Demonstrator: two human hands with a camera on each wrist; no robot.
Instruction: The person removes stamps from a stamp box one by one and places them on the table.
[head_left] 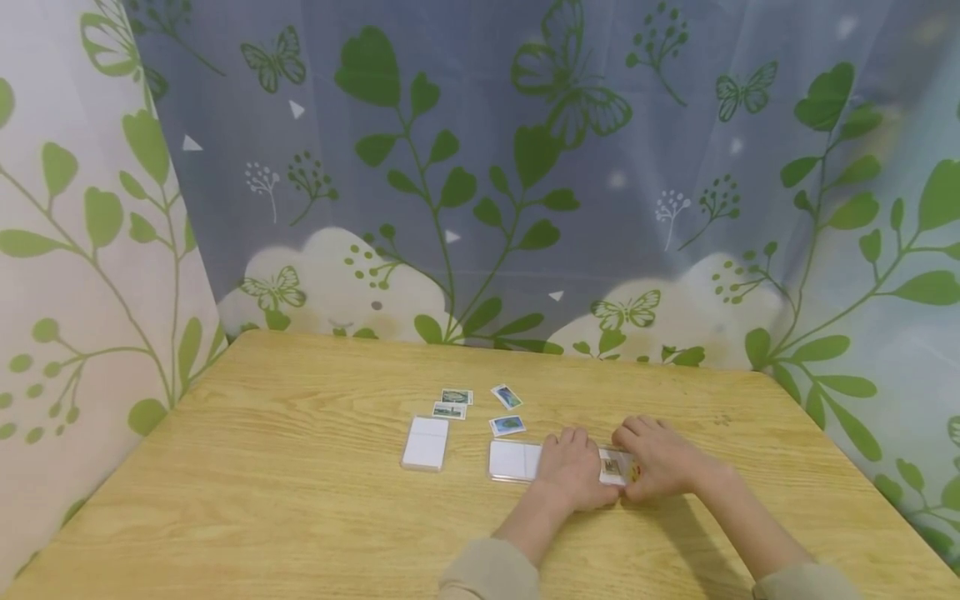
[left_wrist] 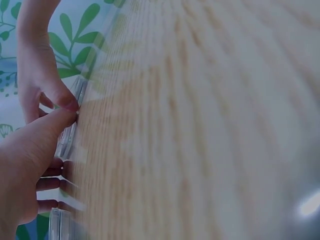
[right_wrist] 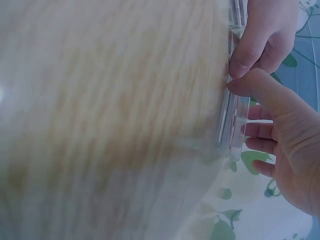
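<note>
Both hands are at a clear flat plastic case (head_left: pixel 612 468) on the table, with a small brown stamp visible inside. My left hand (head_left: pixel 573 471) grips its left part, thumb on the near edge and fingers over the far side. From the right, my right hand (head_left: pixel 663 458) holds the other end the same way. The two thumb tips meet at the near edge, as the right wrist view shows beside the case wall (right_wrist: pixel 228 120). Another clear case with a white insert (head_left: pixel 513 461) lies just left of the left hand, partly covered by it.
A third clear case with a white insert (head_left: pixel 426 443) lies farther left. Several loose stamps lie behind the cases, among them a blue one (head_left: pixel 507 426) and a green one (head_left: pixel 457 397). The wooden table (head_left: pixel 300 517) ends at a leaf-patterned curtain (head_left: pixel 480 208).
</note>
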